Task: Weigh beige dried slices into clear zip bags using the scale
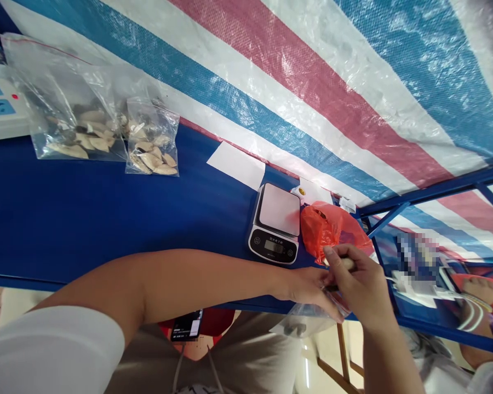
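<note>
- Head view: right hand [359, 279] closes its fingers on a pale piece [347, 264].
- Left hand [306, 285] grips a clear bag [298, 324] at the counter's [86, 213] near edge.
- Red bag [322, 224] lies just beyond, beside the scale [278, 210].
- Filled bags [152, 153] lie along the far edge, leftward.

head-worn view, facing forward and down, close over the blue table [86, 219]

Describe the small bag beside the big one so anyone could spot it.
On the blue table, find the socket strip at the left. Just right of it is a large clear bag. At its right edge is the small bag of pale pieces, visibly smaller.
</note>
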A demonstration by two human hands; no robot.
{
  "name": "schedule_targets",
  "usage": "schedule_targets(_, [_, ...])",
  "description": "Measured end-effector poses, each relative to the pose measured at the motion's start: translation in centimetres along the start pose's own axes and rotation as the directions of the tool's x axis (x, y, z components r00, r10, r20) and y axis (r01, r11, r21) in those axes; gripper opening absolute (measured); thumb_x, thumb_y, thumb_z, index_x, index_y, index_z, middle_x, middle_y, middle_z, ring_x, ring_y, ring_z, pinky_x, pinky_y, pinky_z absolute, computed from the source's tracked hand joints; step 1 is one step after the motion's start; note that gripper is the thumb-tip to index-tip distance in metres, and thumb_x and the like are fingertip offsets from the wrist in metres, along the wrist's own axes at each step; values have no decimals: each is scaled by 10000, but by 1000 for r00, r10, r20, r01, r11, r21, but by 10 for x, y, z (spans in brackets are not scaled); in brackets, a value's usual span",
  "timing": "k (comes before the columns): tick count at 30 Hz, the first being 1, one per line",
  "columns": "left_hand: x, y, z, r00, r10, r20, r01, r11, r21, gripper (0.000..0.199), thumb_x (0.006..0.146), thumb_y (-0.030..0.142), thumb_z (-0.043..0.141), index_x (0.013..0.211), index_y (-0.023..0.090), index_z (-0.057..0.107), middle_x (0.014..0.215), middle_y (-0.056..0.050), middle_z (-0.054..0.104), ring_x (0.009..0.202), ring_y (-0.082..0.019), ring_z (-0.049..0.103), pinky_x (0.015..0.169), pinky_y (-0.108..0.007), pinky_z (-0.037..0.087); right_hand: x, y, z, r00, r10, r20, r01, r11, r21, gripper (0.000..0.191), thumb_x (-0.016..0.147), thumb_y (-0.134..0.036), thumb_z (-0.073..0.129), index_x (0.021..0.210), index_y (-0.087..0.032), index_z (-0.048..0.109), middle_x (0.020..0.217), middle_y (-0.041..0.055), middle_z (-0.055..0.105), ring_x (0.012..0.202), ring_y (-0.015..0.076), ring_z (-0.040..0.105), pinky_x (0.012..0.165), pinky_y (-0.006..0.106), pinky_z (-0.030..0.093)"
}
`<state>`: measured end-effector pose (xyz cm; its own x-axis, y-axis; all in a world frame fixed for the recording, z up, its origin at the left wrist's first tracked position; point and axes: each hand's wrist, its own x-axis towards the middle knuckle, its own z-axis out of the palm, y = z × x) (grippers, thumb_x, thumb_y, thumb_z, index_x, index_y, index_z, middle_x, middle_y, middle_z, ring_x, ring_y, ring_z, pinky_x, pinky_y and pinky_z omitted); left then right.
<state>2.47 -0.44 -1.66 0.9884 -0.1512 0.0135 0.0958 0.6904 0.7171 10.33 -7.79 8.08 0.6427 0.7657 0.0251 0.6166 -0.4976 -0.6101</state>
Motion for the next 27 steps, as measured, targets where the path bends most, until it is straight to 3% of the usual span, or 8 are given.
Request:
schedule_targets(3, [0, 1, 0, 1000, -15, 9, 15, 1000, -18, 621, 270, 237, 984, 817, 164, 699, 835, 15, 694, 848, -168, 633, 1043, -423, 476, -1, 2, 0, 999, -44, -18, 44, 999, -30, 510, 831, -716, 723, 800, -207, 715, 572, 10, 647, 521, 158, 599, 520, 245, 491])
schedule_targets(6, [0, 1, -1, 999, -31, 7, 31, 998, -55, 683, 274, 190, 966, 896, 175, 683, 869, 12, 706, 873, -179, 652, 1018, -425, 490, 0, 3, -8, 998, -54, -42, 52, 998, -26, 507, 844, -710, 714, 773, -208, 697, 512, -16, 580, 470, 128, 510, 489, 236, 450])
schedule_targets(9, [-1, 1, -2, 1000, -26, -8, 25, 996, -83, 681, 318, 160, 956, 919, 187, 638, 879, 19, 702, 890, -175, 656, 1019, -429, 489, -1, 1, -16, 999, 5, 48, -6, 1000, 27, 502, 841, -705, 725, 764, -211, 682, 477, -32, 531, 439, 122, 476, 443, 232, 412])
schedule_targets(12, [-2, 3, -2, 1000, -10, 4, 10, 997, -83, 572, 380, 167, 950, 849, 182, 623, 853, 30, 669, 870, -163, 649, 1015, -417, 482, -4, -3, -17, 987, 67, 146, -75, 996, 53, 481, 828, -686, 755, 791, -210, 694, 576, 12, 648, 508, 152, 582, 484, 239, 468])
schedule_targets(14, [-2, 4, -1, 1000, -8, 17, 10, 996, -86, 527, 381, 174, 948, 798, 177, 626, 825, 32, 650, 845, -160, 641, 1001, -415, 490, -7, -5, -16, 986, 72, 148, -81, 995, 58, 472, 827, -676, 762, 793, -209, 695, 627, 31, 689, 561, 165, 616, 535, 248, 503])
schedule_targets(23, [1, -2, -5, 1000, -23, 21, 25, 997, -78, 586, 396, 194, 961, 918, 185, 696, 870, 14, 700, 903, -177, 672, 1037, -450, 494, -8, 0, -12, 994, 12, 109, -16, 999, 28, 501, 864, -699, 712, 750, -213, 683, 482, -34, 513, 452, 115, 435, 450, 236, 393])
schedule_targets(27, [-1, 2, -3, 999, 9, 45, -6, 998, -66, 519, 390, 183, 958, 838, 161, 698, 830, 20, 682, 873, -173, 665, 1022, -420, 499, -7, -1, -10, 989, 7, 148, -16, 998, 59, 504, 898, -694, 682, 753, -212, 704, 585, 27, 674, 505, 155, 586, 519, 254, 497])
